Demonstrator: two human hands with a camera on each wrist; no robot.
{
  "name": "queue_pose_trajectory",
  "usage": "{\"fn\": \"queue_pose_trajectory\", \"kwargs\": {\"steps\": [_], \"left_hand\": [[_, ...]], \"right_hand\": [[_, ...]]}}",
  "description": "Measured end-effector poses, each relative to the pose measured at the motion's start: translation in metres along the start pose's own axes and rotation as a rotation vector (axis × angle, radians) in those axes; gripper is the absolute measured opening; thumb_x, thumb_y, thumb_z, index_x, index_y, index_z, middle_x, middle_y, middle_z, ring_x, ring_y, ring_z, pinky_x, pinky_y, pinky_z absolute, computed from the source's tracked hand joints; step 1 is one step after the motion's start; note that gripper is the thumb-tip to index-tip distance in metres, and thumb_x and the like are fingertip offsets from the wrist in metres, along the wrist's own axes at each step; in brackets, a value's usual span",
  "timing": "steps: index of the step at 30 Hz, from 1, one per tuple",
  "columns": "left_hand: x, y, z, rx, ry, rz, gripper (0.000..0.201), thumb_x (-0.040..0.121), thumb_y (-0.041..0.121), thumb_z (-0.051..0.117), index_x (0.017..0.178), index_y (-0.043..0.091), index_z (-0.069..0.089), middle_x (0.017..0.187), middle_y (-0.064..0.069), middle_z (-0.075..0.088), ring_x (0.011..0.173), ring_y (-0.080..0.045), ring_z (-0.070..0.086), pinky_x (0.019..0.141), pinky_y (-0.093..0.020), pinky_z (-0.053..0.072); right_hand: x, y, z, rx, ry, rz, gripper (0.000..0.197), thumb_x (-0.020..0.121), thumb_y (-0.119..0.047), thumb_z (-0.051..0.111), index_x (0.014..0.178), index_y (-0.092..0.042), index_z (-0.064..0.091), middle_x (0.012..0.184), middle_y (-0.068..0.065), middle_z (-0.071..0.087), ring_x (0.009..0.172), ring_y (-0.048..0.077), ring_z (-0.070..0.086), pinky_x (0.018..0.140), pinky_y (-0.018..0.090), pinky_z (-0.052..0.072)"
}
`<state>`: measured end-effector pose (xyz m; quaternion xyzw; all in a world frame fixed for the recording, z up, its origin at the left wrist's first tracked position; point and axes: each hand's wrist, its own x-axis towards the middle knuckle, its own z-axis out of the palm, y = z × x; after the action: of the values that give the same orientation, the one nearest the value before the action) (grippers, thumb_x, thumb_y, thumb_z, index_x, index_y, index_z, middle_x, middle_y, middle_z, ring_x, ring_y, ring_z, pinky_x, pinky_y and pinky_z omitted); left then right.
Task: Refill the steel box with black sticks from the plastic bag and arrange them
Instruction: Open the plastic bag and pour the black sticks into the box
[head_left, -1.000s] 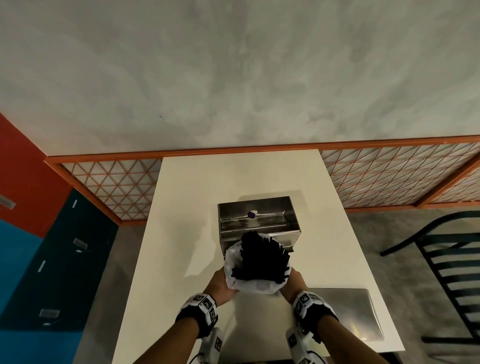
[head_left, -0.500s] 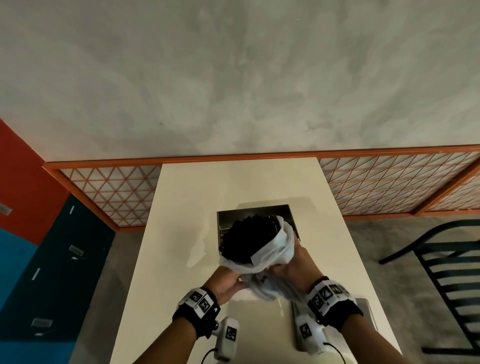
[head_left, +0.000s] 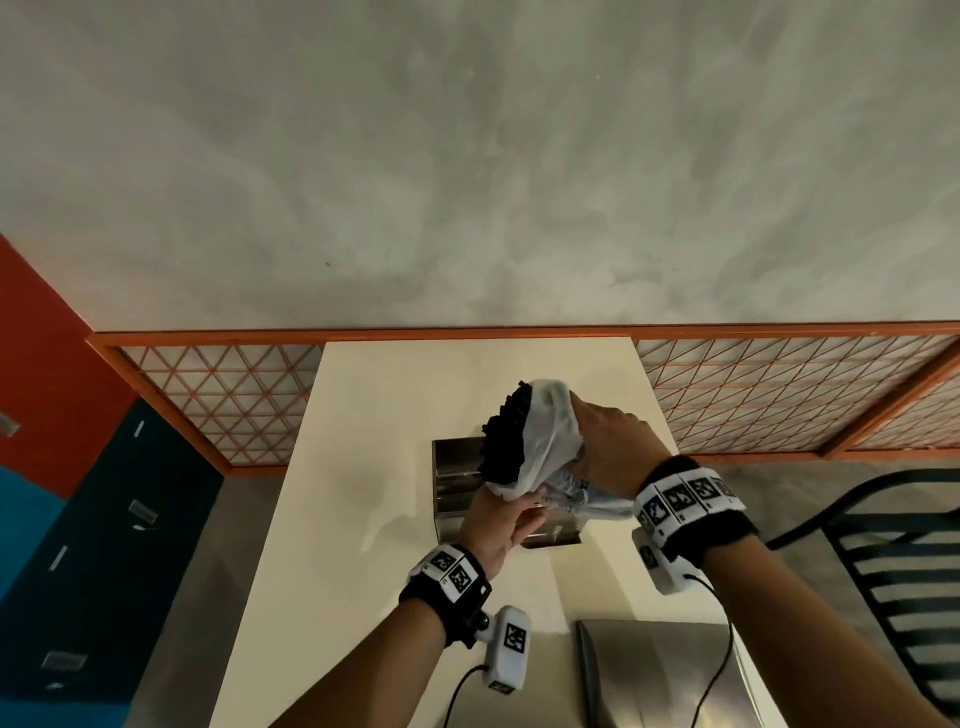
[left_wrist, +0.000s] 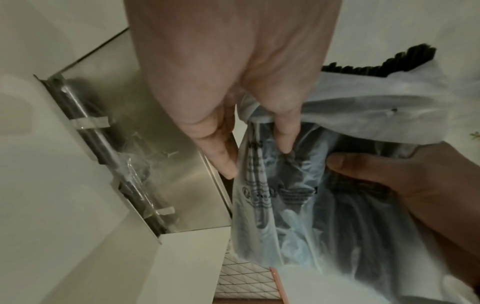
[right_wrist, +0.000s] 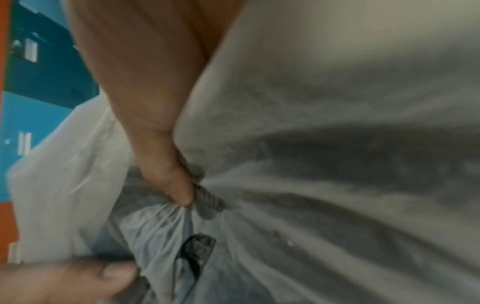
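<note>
Head view: steel box (head_left: 452, 483) interior is mostly hidden behind the plastic bag (head_left: 550, 441) and both hands, so the fill level can't be read from here. Right wrist view is blurred; it shows little beyond bag film filling the frame and a thumb digging into a fold. Left wrist view catches the box side-on: brushed metal walls, a rod along one edge with clear tape strips on it, contents hard to make out.

Black sticks (head_left: 506, 441) are a dense bundle, ends poking out of the bag mouth, which faces left and up, above the box. Rest of the bundle shows as dark streaks through the translucent film, which carries faint dark print near the bottom.

Left hand (head_left: 498, 530) is under the bag, fingers pinching its lower film. Right hand (head_left: 608, 449) is clamped around the bunched bag from the right side. Bag is held in the air over the box, which sits on the cream table (head_left: 363, 467).

Near the front right table edge lies a flat steel lid (head_left: 660, 670), partly cut off by the frame. Black chair (head_left: 893, 561) to the right, also cropped.
</note>
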<state>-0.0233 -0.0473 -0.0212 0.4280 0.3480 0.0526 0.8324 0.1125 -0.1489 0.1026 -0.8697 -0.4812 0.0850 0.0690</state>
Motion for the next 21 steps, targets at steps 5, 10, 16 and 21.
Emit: {"fn": "queue_pose_trajectory", "kwargs": {"steps": [5,10,16,21], "left_hand": [[0.009,0.004,-0.019,0.07,-0.014,0.088,0.018,0.08,0.006,0.075,0.09,0.021,0.072,0.091,-0.017,0.06,0.079,-0.022,0.049,0.065,-0.031,0.036],[0.018,0.012,-0.032,0.084,0.084,0.096,0.043,0.087,-0.011,0.066,0.123,0.013,0.063,0.11,-0.012,0.069,0.099,-0.027,0.068,0.1,-0.042,0.054],[0.025,0.019,-0.042,0.152,0.251,0.177,0.034,0.079,0.008,0.057,0.106,0.023,0.071,0.095,-0.003,0.075,0.087,-0.023,0.067,0.082,-0.037,0.054],[0.035,0.023,-0.049,0.054,0.276,0.163,0.036,0.1,0.038,0.05,0.112,0.015,0.074,0.108,-0.01,0.077,0.104,-0.031,0.072,0.103,-0.053,0.052]], "right_hand": [[0.024,-0.004,0.003,-0.149,-0.046,-0.069,0.062,0.09,-0.045,0.054,0.141,-0.025,0.026,0.115,0.0,0.061,0.099,0.031,0.065,0.079,0.041,0.05],[0.048,-0.009,0.019,-0.225,-0.096,-0.082,0.074,0.088,-0.041,0.062,0.145,-0.024,0.017,0.108,-0.001,0.064,0.091,0.027,0.067,0.075,0.041,0.055],[0.06,-0.001,0.038,-0.214,-0.137,-0.068,0.071,0.087,-0.034,0.059,0.146,-0.024,0.021,0.109,-0.001,0.064,0.091,0.028,0.065,0.071,0.037,0.049],[0.058,0.001,0.047,-0.216,-0.136,-0.095,0.067,0.091,-0.034,0.053,0.148,-0.022,0.02,0.111,0.002,0.062,0.093,0.028,0.064,0.072,0.037,0.048]]}}
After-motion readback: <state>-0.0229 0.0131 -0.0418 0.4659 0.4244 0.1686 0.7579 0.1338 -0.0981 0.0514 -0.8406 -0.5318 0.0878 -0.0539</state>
